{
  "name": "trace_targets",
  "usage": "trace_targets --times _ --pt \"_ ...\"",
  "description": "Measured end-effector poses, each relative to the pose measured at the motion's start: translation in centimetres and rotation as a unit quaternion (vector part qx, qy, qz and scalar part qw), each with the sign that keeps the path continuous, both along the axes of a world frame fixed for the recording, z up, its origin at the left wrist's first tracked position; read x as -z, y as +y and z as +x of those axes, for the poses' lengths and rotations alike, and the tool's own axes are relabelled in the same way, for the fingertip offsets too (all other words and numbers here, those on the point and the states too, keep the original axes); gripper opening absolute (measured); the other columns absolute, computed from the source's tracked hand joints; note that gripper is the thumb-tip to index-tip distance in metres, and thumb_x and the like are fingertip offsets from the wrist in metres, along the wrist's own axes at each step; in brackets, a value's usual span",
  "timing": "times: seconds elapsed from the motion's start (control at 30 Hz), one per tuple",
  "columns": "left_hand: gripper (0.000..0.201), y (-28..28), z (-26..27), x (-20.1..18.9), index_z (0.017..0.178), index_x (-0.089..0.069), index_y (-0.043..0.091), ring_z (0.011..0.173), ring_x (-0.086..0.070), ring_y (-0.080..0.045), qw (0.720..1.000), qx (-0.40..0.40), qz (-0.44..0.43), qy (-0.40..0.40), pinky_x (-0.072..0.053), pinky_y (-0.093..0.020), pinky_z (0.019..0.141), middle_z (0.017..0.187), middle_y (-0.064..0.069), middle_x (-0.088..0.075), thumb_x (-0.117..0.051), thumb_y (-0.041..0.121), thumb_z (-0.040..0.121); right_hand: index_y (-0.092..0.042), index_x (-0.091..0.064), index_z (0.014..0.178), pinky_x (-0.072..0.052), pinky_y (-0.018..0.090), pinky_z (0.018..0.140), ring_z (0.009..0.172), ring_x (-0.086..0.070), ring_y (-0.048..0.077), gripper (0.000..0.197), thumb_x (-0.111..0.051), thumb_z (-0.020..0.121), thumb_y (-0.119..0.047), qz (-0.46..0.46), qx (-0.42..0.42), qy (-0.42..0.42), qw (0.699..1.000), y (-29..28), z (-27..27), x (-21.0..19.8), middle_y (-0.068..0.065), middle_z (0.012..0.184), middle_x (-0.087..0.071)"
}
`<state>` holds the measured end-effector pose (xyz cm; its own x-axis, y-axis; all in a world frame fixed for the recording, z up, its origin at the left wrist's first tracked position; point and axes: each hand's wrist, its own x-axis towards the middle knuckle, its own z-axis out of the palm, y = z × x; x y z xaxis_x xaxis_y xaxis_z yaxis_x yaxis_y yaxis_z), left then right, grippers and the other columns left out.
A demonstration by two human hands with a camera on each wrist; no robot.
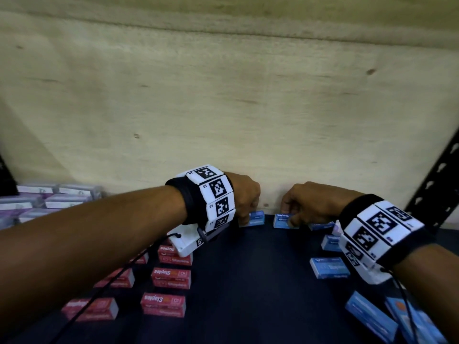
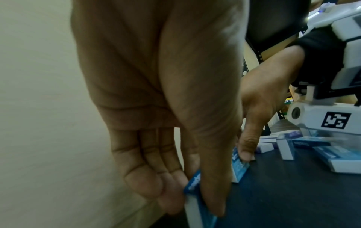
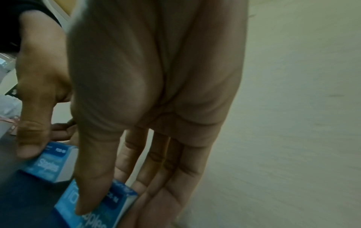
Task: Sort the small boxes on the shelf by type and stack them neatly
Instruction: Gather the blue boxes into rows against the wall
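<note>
Two small blue staple boxes stand close together on the dark shelf [image 1: 248,269], against the wooden back wall. My left hand [image 1: 244,214] pinches the left blue box [image 1: 255,218] between thumb and fingers; the left wrist view shows that box [image 2: 192,184] edge-on in the grip. My right hand [image 1: 289,217] holds the right blue box [image 1: 282,220], thumb on its front face. In the right wrist view that box [image 3: 117,199] lies under my thumb, and the left box [image 3: 49,165] sits beside it. A small gap separates the two boxes.
Red staple boxes [image 1: 171,276] lie in rows at the front left under my left forearm. Purple-white boxes [image 1: 49,199] are stacked at the far left. More blue boxes [image 1: 329,268] lie scattered at the right. A black shelf upright [image 1: 434,189] rises at the right edge.
</note>
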<state>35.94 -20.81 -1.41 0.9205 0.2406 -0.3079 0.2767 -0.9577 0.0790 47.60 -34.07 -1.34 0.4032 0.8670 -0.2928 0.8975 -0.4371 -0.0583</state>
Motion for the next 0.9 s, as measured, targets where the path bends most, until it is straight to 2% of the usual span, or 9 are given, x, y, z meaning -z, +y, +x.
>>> trace_targets --times 0.1,0.2,0.3,0.37,0.4,0.5,0.67,0.8,0.9 --pt "0.032 -0.2 -0.2 0.1 0.121 -0.063 0.009 0.084 -0.049 -0.008 0.998 -0.009 0.039 -0.038 -0.038 -0.020 0.069 0.107 -0.004 -0.063 -0.066 0.019 0.091 -0.026 -0.068 0.098 -0.048 0.026 0.076 0.080 -0.062 0.012 0.014 -0.074 0.086 -0.025 0.004 0.002 -0.001 1.000 0.1 0.1 0.1 -0.008 0.091 -0.068" --pt "0.031 -0.4 -0.2 0.0 0.122 -0.062 0.008 0.088 -0.052 -0.012 0.998 -0.009 0.038 -0.050 -0.039 -0.020 0.072 0.121 -0.007 -0.064 -0.064 0.017 0.092 -0.024 -0.071 0.101 -0.052 0.028 0.079 0.085 -0.066 0.014 0.016 -0.076 0.085 -0.024 0.012 0.002 -0.005 1.000 0.2 0.2 0.2 -0.006 0.093 -0.071" --pt "0.031 -0.6 -0.3 -0.3 0.121 -0.063 0.005 0.098 -0.064 -0.015 0.998 -0.021 0.030 -0.041 -0.041 -0.018 0.069 0.110 -0.004 -0.068 -0.064 0.015 0.092 -0.025 -0.070 0.097 -0.054 0.030 0.083 0.087 -0.067 0.015 0.016 -0.077 0.083 -0.024 0.017 0.010 -0.003 1.000 0.1 0.4 0.3 -0.006 0.093 -0.071" --pt "0.033 -0.8 -0.5 -0.8 0.114 -0.069 0.003 0.077 -0.067 -0.007 1.000 -0.012 0.023 -0.004 -0.047 -0.018 0.061 0.081 0.004 -0.072 -0.075 0.018 0.085 -0.028 -0.068 0.097 -0.049 0.027 0.079 0.088 -0.064 0.013 0.020 -0.079 0.081 -0.025 0.017 0.014 -0.003 1.000 -0.2 0.5 0.2 -0.010 0.092 -0.067" --pt "0.036 -0.9 -0.5 -1.1 0.108 -0.072 0.004 0.074 -0.067 -0.010 0.999 -0.008 0.037 0.012 -0.052 -0.021 0.063 0.079 0.004 -0.071 -0.081 0.023 0.079 -0.029 -0.067 0.099 -0.046 0.025 0.077 0.088 -0.062 0.013 0.023 -0.080 0.080 -0.026 0.017 0.015 -0.004 1.000 -0.4 0.6 0.0 -0.011 0.092 -0.065" --pt "0.042 -1.4 -0.5 -2.1 0.104 -0.071 0.009 0.090 -0.067 -0.024 0.993 -0.004 0.114 0.024 -0.056 -0.034 0.079 0.101 -0.005 -0.070 -0.083 0.035 0.074 -0.026 -0.067 0.105 -0.041 0.020 0.070 0.087 -0.060 0.010 0.028 -0.080 0.080 -0.024 0.014 0.022 -0.009 1.000 -1.7 1.0 -1.2 -0.009 0.099 -0.067" --pt "0.037 -4.5 -0.1 -3.5 0.104 -0.069 0.011 0.091 -0.065 -0.022 0.994 0.040 0.102 -0.018 -0.051 -0.031 0.072 0.099 -0.003 -0.069 -0.073 0.042 0.083 -0.024 -0.069 0.107 -0.040 0.020 0.065 0.077 -0.059 0.007 0.025 -0.077 0.083 -0.025 -0.011 0.043 -0.020 0.999 -4.9 1.7 -2.8 -0.007 0.102 -0.069" --pt "0.039 -8.0 1.0 -2.9 0.104 -0.070 0.010 0.087 -0.063 -0.021 0.996 0.077 0.041 0.001 -0.048 -0.029 0.071 0.100 -0.004 -0.070 -0.070 0.044 0.085 -0.025 -0.070 0.106 -0.045 0.023 0.075 0.079 -0.060 0.008 0.025 -0.078 0.082 -0.021 -0.033 0.078 -0.013 0.996 -7.0 2.3 -2.4 -0.008 0.099 -0.070" --pt "0.047 -9.9 2.0 -1.8 0.106 -0.071 0.009 0.081 -0.058 -0.020 0.995 0.093 0.043 0.019 -0.045 -0.027 0.067 0.104 -0.007 -0.070 -0.068 0.051 0.085 -0.029 -0.071 0.100 -0.045 0.021 0.068 0.070 -0.059 0.002 0.021 -0.077 0.083 -0.020 -0.039 0.081 -0.018 0.996 -8.1 2.6 -1.9 -0.007 0.097 -0.073"
